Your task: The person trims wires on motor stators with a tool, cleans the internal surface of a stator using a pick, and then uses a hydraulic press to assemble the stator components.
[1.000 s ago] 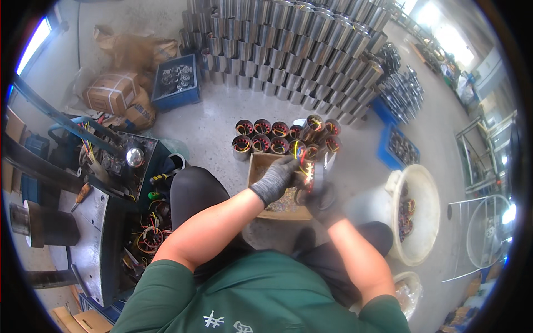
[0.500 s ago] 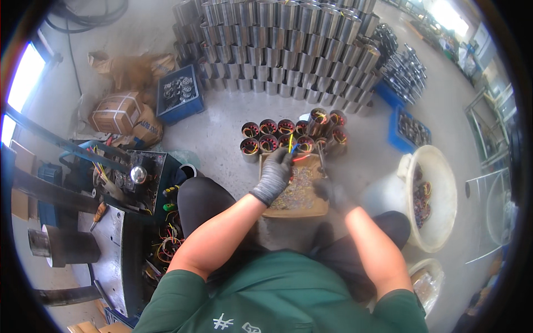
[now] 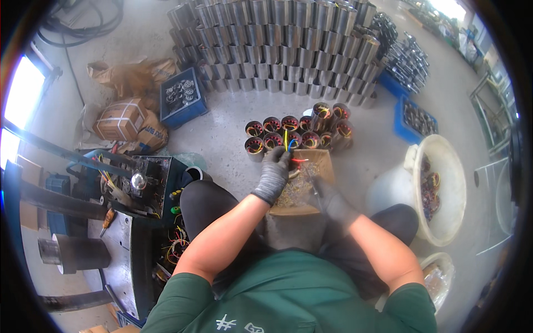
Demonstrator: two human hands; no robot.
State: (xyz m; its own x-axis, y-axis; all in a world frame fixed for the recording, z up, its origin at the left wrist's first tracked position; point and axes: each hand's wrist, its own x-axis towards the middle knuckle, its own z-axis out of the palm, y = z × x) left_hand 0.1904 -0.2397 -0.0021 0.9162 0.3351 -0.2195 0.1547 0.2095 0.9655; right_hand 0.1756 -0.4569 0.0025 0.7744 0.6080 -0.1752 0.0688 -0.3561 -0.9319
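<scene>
a pale grey, smooth-looking floor [image 3: 222,136] stretches across the room. near its middle stand short, dark, round metal cylinders [image 3: 272,140] with red and yellow wires inside, set close together in rows. beyond them, well apart, rise stacked tiers of shiny, silver metal cylinders [image 3: 277,58]. left of that stack sits a blue, rectangular plastic crate [image 3: 187,117] of metal parts; toward the right stands a large, round, white plastic tub [image 3: 390,186].

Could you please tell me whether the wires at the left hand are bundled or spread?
Spread: in view, the yellow wire points up, the red wire right.
</scene>
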